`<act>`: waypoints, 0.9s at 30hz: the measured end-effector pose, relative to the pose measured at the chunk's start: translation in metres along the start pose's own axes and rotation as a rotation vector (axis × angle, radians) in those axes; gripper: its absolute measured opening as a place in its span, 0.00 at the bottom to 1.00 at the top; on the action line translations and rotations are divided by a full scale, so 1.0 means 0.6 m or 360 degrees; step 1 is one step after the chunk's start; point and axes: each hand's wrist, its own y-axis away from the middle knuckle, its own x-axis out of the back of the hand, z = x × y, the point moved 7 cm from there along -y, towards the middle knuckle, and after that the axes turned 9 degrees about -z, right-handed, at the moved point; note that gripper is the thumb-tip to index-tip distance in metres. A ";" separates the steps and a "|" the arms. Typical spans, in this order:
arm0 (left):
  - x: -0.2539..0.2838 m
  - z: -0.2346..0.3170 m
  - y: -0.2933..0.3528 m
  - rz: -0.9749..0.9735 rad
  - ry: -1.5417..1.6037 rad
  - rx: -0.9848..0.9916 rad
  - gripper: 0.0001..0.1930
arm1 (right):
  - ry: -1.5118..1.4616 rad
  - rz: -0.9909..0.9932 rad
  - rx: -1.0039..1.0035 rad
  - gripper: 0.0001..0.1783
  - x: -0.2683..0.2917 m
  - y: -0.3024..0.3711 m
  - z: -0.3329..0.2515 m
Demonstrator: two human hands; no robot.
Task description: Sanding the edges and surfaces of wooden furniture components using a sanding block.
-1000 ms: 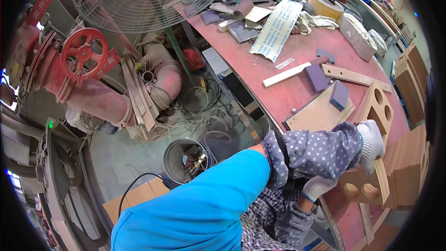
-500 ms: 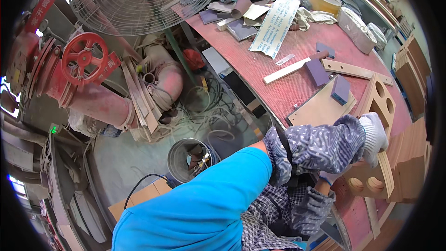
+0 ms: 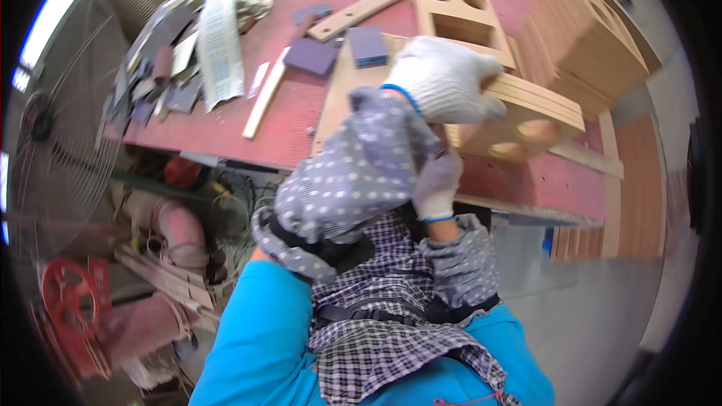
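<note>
My left hand (image 3: 444, 81), in a white knit glove, is closed over the top edge of a wooden holder (image 3: 500, 122) with round holes in its face. My right hand (image 3: 438, 184), also gloved, is just below, at the holder's left end. It is smeared by motion and its fingers are partly hidden, so its grip does not show. Behind the holder lies another wooden piece (image 3: 460, 19) with two round holes and a rectangular opening. Two purple sanding blocks, one flat (image 3: 312, 56) and one (image 3: 367, 46) on a wooden board (image 3: 336, 94), are left of my left hand.
Stacked wooden panels (image 3: 583, 30) stand at the right. A drilled wooden strip (image 3: 383, 4) and a pale stick (image 3: 265, 94) lie on the red table (image 3: 278, 135). Scraps and abrasive paper (image 3: 220, 45) pile up at the left. A fan (image 3: 64, 120) and red valve wheel (image 3: 75, 297) are beyond.
The view has swung to the right, so the table and holder appear more central. My left hand stays on the holder, and my right hand now shows more.
</note>
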 end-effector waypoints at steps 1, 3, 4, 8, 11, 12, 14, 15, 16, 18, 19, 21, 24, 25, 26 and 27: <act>-0.016 0.020 -0.021 0.0002 -0.0016 -0.0062 0.25 | 0.0021 0.0081 0.0114 0.24 0.019 0.014 0.039; -0.018 0.042 -0.029 -0.0042 -0.0042 -0.0089 0.30 | -0.0191 0.0095 0.0074 0.21 0.030 0.004 0.051; -0.018 0.047 -0.031 -0.0056 -0.0034 -0.0097 0.30 | -0.0174 0.0152 0.0048 0.21 0.036 -0.012 0.052; -0.019 0.037 -0.030 -0.0090 -0.0064 -0.0080 0.34 | 0.0032 0.0120 0.0147 0.17 0.026 -0.043 0.033; -0.023 0.035 -0.027 -0.0080 -0.0043 -0.0075 0.35 | -0.0113 0.0074 0.0213 0.22 0.024 0.006 0.032; -0.023 0.032 -0.025 -0.0069 -0.0049 -0.0041 0.35 | -0.0106 0.0146 0.0334 0.22 0.023 0.022 0.036; -0.019 0.028 -0.021 -0.0038 -0.0064 0.0001 0.35 | -0.0101 0.0216 0.0453 0.22 0.029 0.027 0.032; -0.023 0.029 -0.021 -0.0051 -0.0055 -0.0016 0.35 | -0.0070 0.0063 0.0252 0.21 0.031 0.005 0.033; -0.027 0.029 -0.022 -0.0057 -0.0070 -0.0021 0.35 | -0.0044 -0.0091 0.0049 0.21 0.029 -0.013 0.041; -0.021 0.031 -0.024 -0.0068 -0.0074 -0.0018 0.36 | -0.0081 -0.0166 0.0004 0.20 0.032 -0.050 0.039; -0.024 0.036 -0.026 -0.0071 -0.0068 -0.0032 0.36 | -0.0113 -0.0244 -0.0048 0.20 0.032 -0.058 0.044; -0.023 0.032 -0.026 -0.0100 -0.0045 -0.0005 0.36 | -0.0214 -0.0120 0.0105 0.19 0.017 -0.026 0.054; -0.019 0.035 -0.026 -0.0061 -0.0078 -0.0007 0.36 | -0.0252 0.0256 0.0353 0.18 0.028 0.020 0.048; -0.020 0.037 -0.028 -0.0065 -0.0081 0.0006 0.37 | -0.0251 0.0261 0.0344 0.18 0.037 0.012 0.052; -0.018 0.024 -0.022 -0.0066 -0.0075 0.0022 0.37 | -0.0200 0.0026 0.0136 0.18 0.033 -0.010 0.033; -0.017 0.026 -0.023 -0.0071 -0.0079 0.0016 0.37 | -0.0135 -0.0183 -0.0073 0.18 0.030 -0.033 0.032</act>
